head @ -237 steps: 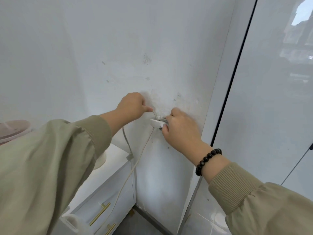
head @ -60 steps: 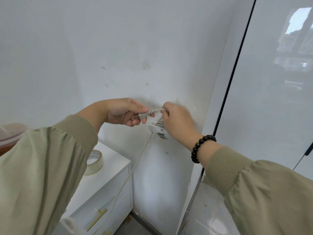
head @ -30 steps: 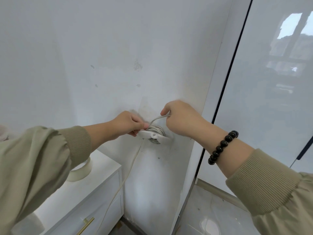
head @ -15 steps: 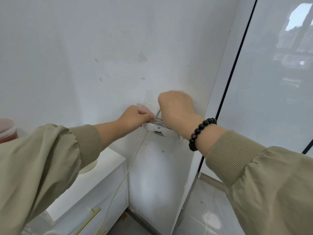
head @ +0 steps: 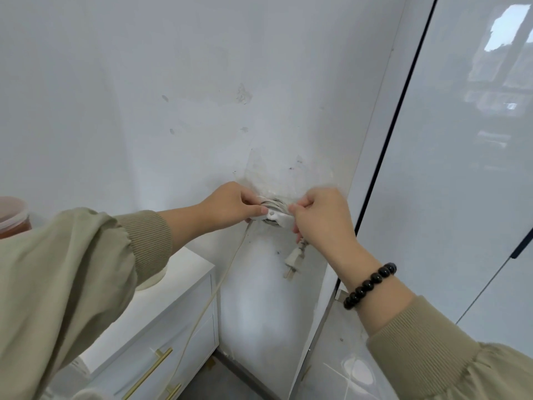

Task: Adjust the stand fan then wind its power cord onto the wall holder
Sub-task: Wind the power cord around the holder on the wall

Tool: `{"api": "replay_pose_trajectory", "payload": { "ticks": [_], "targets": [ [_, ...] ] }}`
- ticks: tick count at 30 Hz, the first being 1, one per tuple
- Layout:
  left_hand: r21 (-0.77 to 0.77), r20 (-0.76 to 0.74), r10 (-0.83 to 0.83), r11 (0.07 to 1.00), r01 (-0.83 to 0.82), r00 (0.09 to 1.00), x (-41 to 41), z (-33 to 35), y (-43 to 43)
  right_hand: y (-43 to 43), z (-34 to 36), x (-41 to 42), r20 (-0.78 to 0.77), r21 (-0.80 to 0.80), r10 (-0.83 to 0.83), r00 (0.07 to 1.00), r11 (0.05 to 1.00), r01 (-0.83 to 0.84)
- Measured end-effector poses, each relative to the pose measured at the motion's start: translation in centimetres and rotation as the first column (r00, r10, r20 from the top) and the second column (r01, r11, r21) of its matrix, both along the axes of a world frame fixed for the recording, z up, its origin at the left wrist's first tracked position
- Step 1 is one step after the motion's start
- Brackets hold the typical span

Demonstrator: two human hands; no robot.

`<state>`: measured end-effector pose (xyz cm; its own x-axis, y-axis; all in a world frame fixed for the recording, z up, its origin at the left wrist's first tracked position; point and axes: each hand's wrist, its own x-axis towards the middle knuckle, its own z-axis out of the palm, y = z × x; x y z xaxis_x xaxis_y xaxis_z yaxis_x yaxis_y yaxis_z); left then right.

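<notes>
The head camera is our only view, and in it both our hands meet at the wall holder (head: 275, 218). It is a small white reel fixed low on the scuffed white wall (head: 202, 82), just left of the dark-framed glass panel (head: 461, 168).

Our left hand (head: 230, 204) pinches the holder's left edge between thumb and curled fingers. We judge that this steadies the reel, so it neither twists nor pulls off the wall while the cord is drawn tight. Several grey turns of the power cord (head: 272, 204) sit packed behind the holder's front plate.

Our right hand (head: 320, 217) is curled round the cord's last stretch at the holder's right side. The plug (head: 292, 262) hangs just below that hand, pins down, close to the wall. Gripping so near the end keeps the final turn taut, we think, and leaves only a short tail to tuck in.

From the holder's lower left the cord runs slack past the corner of the white cabinet (head: 184, 272) and out at the bottom of the frame. We presume it leads to the stand fan, which is not in view. The winding looks nearly done to us, with only the plug end to secure.

A black bead bracelet (head: 369, 284) sits on our right wrist, and an orange-filled tub (head: 11, 215) shows at the far left edge.
</notes>
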<state>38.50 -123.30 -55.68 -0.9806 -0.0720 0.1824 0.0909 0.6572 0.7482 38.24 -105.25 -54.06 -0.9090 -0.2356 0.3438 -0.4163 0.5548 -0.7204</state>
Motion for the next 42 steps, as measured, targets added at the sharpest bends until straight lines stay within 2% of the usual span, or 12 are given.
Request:
{"api": "replay_pose_trajectory", "payload": {
  "ticks": [4,7,9,11,12,14,18,23,26,31,37,42],
  "targets": [
    [-0.016,-0.004,0.010,1.000,-0.010,1.000,-0.1,0.0,0.0,-0.4,-2.2,1.5,0.231,-0.282,0.058,0.971,0.959,0.010],
    [-0.057,-0.008,0.027,0.998,-0.028,1.000,-0.2,0.1,0.2,-1.3,-3.8,1.8,0.409,-0.479,0.124,0.904,0.872,0.097],
    [-0.076,-0.001,0.027,0.997,-0.027,1.000,-0.2,0.3,0.3,-2.2,-4.3,1.7,0.586,-0.638,0.285,0.758,0.739,0.215],
    [-0.070,0.021,0.023,0.997,-0.022,0.999,0.0,0.4,0.4,-2.8,-4.4,1.8,0.669,-0.718,0.464,0.582,0.606,0.342],
    [-0.068,0.032,0.026,0.997,-0.023,0.999,0.0,0.5,0.4,-3.0,-4.5,1.7,0.671,-0.733,0.516,0.533,0.568,0.374],
    [-0.076,0.049,0.037,0.997,-0.033,0.998,-0.1,0.4,0.3,-3.4,-4.9,1.3,0.659,-0.750,0.560,0.502,0.538,0.385],
    [-0.098,0.069,0.055,0.994,-0.048,0.996,-0.2,0.6,0.4,-4.0,-5.9,0.7,0.636,-0.752,0.510,0.579,0.581,0.313],
    [-0.077,0.095,0.021,0.997,-0.014,0.995,0.1,1.0,0.5,-4.3,-6.5,0.6,0.565,-0.608,0.262,0.782,0.774,0.180],
    [-0.048,0.106,0.009,0.999,-0.004,0.994,0.1,1.0,0.4,-4.6,-7.0,0.8,0.458,-0.522,0.135,0.879,0.841,0.143],
    [-0.046,0.115,0.004,0.999,0.001,0.993,0.1,1.0,0.2,-4.7,-7.3,1.7,0.285,-0.456,0.116,0.951,0.890,0.028],
    [-0.048,0.120,0.011,0.999,-0.005,0.993,0.2,1.1,0.3,-4.1,-7.9,1.4,0.065,-0.243,0.014,0.998,0.970,0.003],
    [-0.080,0.117,0.032,0.997,-0.022,0.993,0.1,1.2,0.4,-4.4,-7.9,1.4,0.022,-0.219,0.029,0.999,0.975,-0.024]
  ]
}}
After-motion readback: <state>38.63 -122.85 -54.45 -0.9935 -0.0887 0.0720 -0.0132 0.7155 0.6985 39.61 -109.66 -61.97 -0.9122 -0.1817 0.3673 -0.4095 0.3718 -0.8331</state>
